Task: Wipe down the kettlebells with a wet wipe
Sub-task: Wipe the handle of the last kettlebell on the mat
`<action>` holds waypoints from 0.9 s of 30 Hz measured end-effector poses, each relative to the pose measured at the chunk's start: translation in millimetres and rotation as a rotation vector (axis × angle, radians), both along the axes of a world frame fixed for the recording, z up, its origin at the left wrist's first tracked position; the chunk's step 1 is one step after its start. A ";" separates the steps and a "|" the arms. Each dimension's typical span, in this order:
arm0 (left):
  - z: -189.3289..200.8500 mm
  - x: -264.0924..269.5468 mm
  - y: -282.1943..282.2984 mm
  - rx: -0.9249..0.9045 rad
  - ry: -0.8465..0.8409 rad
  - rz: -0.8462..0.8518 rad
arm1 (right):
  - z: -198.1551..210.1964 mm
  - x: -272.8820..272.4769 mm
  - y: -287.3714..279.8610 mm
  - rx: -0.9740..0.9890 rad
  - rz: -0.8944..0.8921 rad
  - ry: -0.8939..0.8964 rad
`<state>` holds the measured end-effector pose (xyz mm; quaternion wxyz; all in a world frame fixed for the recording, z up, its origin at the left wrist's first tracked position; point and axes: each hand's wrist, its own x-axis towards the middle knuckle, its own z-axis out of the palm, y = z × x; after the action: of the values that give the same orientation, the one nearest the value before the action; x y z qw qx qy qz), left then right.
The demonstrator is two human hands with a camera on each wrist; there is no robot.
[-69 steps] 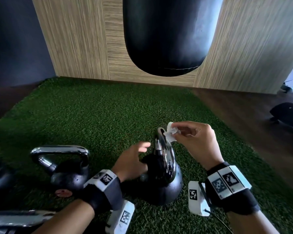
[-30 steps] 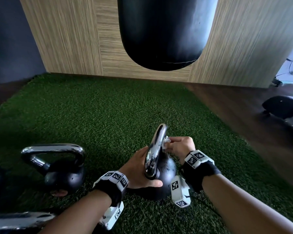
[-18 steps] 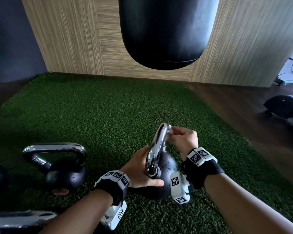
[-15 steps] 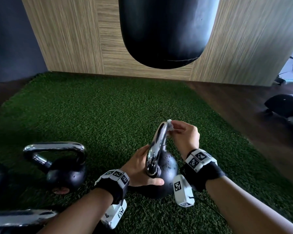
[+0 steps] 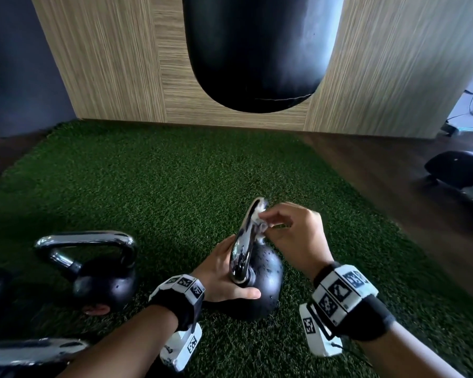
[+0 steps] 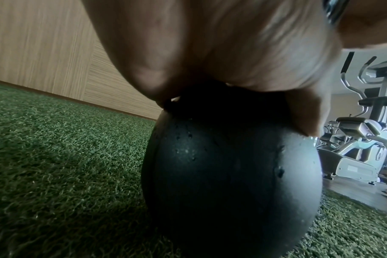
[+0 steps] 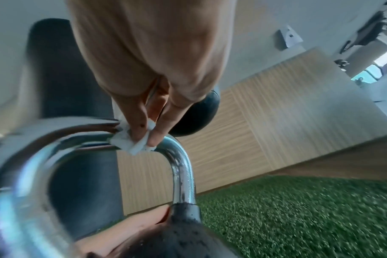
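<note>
A black kettlebell [image 5: 265, 282] with a chrome handle [image 5: 242, 241] stands on the green turf [image 5: 161, 186]. My left hand [image 5: 221, 274] cups the left side of its ball, thumb laid across the front; the left wrist view shows the palm over the ball [image 6: 232, 183]. My right hand [image 5: 292, 233] pinches a small crumpled white wet wipe [image 5: 260, 222] against the top bend of the handle. In the right wrist view the wipe [image 7: 132, 141] sits under two fingertips [image 7: 154, 136] on the handle [image 7: 180, 167].
A second kettlebell [image 5: 101, 276] stands to the left, with another chrome handle [image 5: 25, 350] at the bottom left corner. A black punching bag [image 5: 260, 50] hangs ahead before a wood-panel wall. Dark wood floor and exercise machines [image 6: 362, 139] lie to the right.
My right hand has slid the wipe up the handle's right side to its top bend. The left hand stays on the ball.
</note>
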<state>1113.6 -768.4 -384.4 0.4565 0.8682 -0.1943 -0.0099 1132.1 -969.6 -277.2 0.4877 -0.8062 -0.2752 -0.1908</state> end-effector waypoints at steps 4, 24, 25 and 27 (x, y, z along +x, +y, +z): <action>-1.6 0.2 1.0 -0.077 0.020 -0.026 | 5.2 -5.1 -6.2 0.081 0.096 0.217; 17.5 -7.2 -2.2 0.112 0.105 0.060 | -36.2 -30.0 -5.2 -0.005 0.267 0.559; 17.8 -8.7 -1.9 0.140 0.112 0.093 | -37.9 -29.4 -5.2 -0.005 0.249 0.557; 17.6 -8.4 -3.5 0.120 0.091 0.067 | -42.2 -29.2 -4.1 -0.029 0.218 0.544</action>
<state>1105.2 -771.9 -366.8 0.4121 0.8986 -0.1433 -0.0455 1102.9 -973.7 -319.4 0.5497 -0.8004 -0.2218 0.0898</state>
